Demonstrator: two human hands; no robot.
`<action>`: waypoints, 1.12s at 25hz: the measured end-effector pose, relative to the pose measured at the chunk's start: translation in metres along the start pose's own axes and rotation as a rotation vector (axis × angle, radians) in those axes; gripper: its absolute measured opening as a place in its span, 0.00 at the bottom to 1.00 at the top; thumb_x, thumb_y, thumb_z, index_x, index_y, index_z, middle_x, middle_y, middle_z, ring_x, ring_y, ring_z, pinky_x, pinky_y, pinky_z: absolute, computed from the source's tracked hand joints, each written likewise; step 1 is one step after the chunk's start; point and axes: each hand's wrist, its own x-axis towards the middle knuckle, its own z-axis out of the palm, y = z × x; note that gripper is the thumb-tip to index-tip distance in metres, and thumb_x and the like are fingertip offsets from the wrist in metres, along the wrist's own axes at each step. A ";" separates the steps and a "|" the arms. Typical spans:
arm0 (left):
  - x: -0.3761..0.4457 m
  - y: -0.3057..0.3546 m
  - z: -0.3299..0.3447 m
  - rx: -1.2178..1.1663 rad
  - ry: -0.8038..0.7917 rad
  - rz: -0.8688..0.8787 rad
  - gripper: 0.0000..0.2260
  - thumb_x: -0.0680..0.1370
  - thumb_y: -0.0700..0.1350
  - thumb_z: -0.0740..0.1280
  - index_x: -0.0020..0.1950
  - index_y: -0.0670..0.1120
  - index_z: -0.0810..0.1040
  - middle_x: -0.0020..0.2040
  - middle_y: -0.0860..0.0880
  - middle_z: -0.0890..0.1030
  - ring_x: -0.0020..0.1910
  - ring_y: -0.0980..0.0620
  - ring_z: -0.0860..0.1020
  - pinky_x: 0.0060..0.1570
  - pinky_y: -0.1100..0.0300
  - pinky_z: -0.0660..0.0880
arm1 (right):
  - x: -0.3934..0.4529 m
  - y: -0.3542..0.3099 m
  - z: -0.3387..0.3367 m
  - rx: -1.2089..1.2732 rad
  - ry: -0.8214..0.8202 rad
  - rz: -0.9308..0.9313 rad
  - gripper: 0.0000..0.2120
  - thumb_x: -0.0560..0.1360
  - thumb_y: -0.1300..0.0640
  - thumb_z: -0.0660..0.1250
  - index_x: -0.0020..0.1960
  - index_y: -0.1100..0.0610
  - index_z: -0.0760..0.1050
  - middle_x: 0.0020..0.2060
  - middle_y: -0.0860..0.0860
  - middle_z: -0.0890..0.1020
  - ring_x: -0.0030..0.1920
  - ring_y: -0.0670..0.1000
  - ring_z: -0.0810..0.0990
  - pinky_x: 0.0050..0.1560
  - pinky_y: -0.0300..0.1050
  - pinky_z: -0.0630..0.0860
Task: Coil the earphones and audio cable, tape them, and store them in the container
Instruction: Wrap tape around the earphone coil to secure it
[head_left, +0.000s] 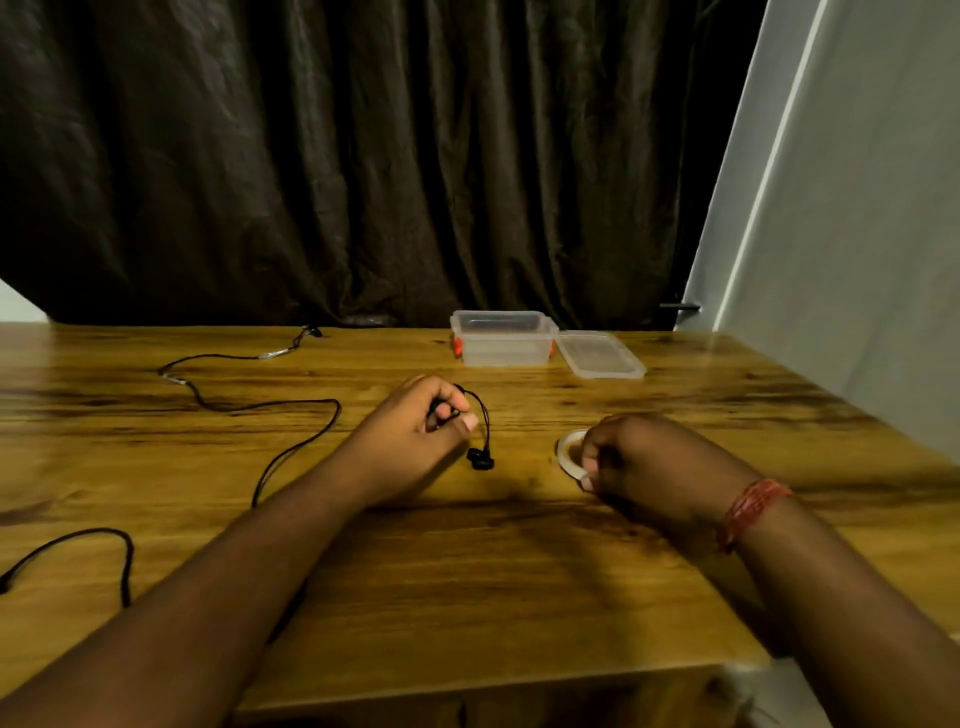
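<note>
Left hand (415, 426): one; fingers curled tight round a bunched black cord, thumb pressed over the bundle.
Earphones (479, 458): one set; two buds hang together just below the left hand's thumb, on thin cords that loop out of the fist; buds sit at or just above the table, contact cannot be told.
Right hand (631, 462): one; fingers curled over the near side of the tape roll, thumb tip against its rim.
Tape (566, 451): one pale roll, lying on the table under the right hand; about half the ring shows to the left of the fingers.
Cable (249, 405): black cord, lying loose on the table well to the left of the left hand; it winds from the far edge toward the near left edge in several bends. Whether this is one cable or more cannot be told, as the left forearm hides part of the run.
Container (501, 343): one clear box with orange clips, open, beyond both hands, near the far edge.
Lid (600, 354): one clear lid, flat on the table, touching the container's right side.
Table (467, 571): one, wood grain.
Curtain (363, 156): one, dark, behind the table.
Wristband (750, 512): one, red thread, on the right wrist.
</note>
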 end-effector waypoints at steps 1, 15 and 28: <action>0.001 -0.001 0.000 0.010 0.032 0.004 0.05 0.78 0.48 0.67 0.53 0.51 0.75 0.47 0.54 0.72 0.43 0.59 0.72 0.41 0.74 0.69 | 0.007 -0.005 -0.002 0.017 0.031 -0.028 0.04 0.73 0.48 0.71 0.44 0.47 0.78 0.41 0.44 0.80 0.43 0.46 0.78 0.45 0.46 0.77; 0.019 -0.025 -0.008 0.222 0.255 0.113 0.05 0.78 0.49 0.68 0.51 0.50 0.78 0.47 0.57 0.73 0.46 0.58 0.74 0.51 0.53 0.75 | 0.074 -0.047 0.028 0.401 0.252 -0.443 0.03 0.73 0.57 0.72 0.45 0.51 0.80 0.38 0.44 0.79 0.42 0.43 0.76 0.40 0.32 0.71; 0.016 -0.026 -0.011 0.159 0.223 0.051 0.04 0.77 0.50 0.68 0.48 0.51 0.79 0.47 0.54 0.76 0.46 0.57 0.75 0.45 0.62 0.74 | 0.074 -0.037 0.029 0.439 0.281 -0.459 0.03 0.73 0.56 0.71 0.46 0.51 0.80 0.38 0.44 0.79 0.41 0.44 0.76 0.41 0.36 0.74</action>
